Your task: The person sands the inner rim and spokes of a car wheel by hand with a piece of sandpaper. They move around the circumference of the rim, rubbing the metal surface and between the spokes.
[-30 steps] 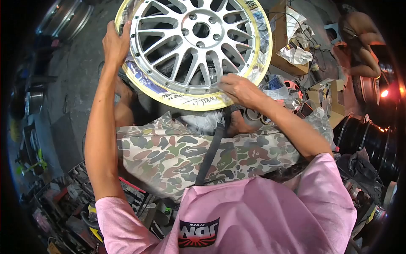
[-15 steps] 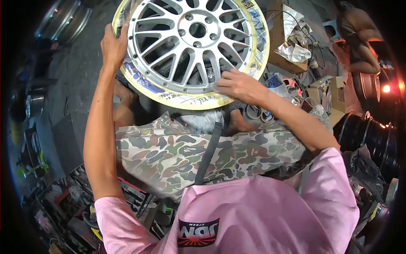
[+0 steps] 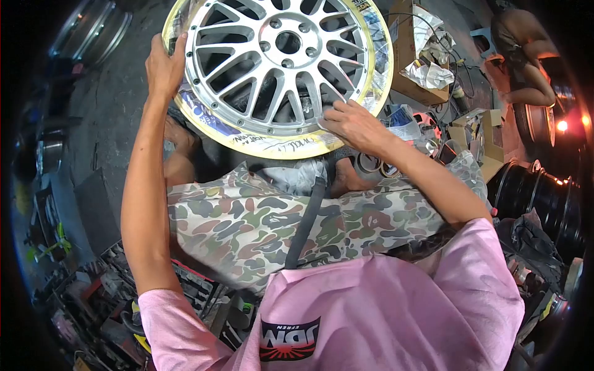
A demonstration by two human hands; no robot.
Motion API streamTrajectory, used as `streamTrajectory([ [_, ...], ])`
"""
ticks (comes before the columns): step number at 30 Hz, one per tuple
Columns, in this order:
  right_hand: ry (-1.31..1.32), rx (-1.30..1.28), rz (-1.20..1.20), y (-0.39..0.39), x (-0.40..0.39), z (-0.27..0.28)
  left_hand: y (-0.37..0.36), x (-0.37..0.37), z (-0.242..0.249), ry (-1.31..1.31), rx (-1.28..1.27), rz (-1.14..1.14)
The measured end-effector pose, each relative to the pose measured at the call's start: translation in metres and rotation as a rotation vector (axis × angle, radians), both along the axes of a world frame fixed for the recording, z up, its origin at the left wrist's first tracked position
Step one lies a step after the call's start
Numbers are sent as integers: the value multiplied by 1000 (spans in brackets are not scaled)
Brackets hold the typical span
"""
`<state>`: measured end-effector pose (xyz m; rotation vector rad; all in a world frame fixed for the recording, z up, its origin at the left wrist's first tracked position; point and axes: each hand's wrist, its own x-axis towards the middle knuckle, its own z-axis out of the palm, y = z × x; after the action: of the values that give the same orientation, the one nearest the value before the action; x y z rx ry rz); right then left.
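Observation:
A silver multi-spoke alloy wheel stands tilted in front of me, its outer lip wrapped in yellow masking tape and printed paper. My left hand grips the wheel's left edge. My right hand presses on the lower right spokes near the rim, fingers bent over a small pale piece that I cannot make out. My camouflage shorts and pink shirt fill the lower view.
A cardboard box with crumpled paper sits right of the wheel. Another person crouches at the far right by a wheel. Black rims lie at right, tape rolls by my foot, tools and clutter lower left.
My right hand has slid along the lower right spokes, up and to the right. The left hand keeps its grip on the rim's left edge.

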<state>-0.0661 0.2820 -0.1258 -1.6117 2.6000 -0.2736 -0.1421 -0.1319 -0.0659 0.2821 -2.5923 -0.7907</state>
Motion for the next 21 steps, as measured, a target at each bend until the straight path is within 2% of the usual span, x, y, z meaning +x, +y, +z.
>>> streamTrajectory([
  [1, -37, 57, 29, 10, -4, 5, 0, -1, 3, 5, 3, 5],
  [3, -61, -21, 54, 26, -13, 6, 2, -1, 3, -4, 0, -8],
  [5, -124, -155, -191, 26, -22, 14, 0, -1, -1, 15, 4, -7],
  [9, -50, -155, -287, 19, -18, -23, -1, -2, -1, -1, -3, 24],
  [10, -108, -238, -344, 9, -12, -28, -3, -4, -3, -10, 9, 24],
  [15, -214, -187, -256, 12, -14, -20, -5, -4, -3, -16, -8, 1],
  [17, 13, -45, -265, 25, -24, -16, -4, -4, -4, -24, -6, 10],
  [18, 108, -31, -187, 23, -20, -26, -6, -4, -4, -21, -2, 20],
  [21, -111, -93, -155, -1, 5, -16, -7, -4, -3, 9, 8, -12],
])
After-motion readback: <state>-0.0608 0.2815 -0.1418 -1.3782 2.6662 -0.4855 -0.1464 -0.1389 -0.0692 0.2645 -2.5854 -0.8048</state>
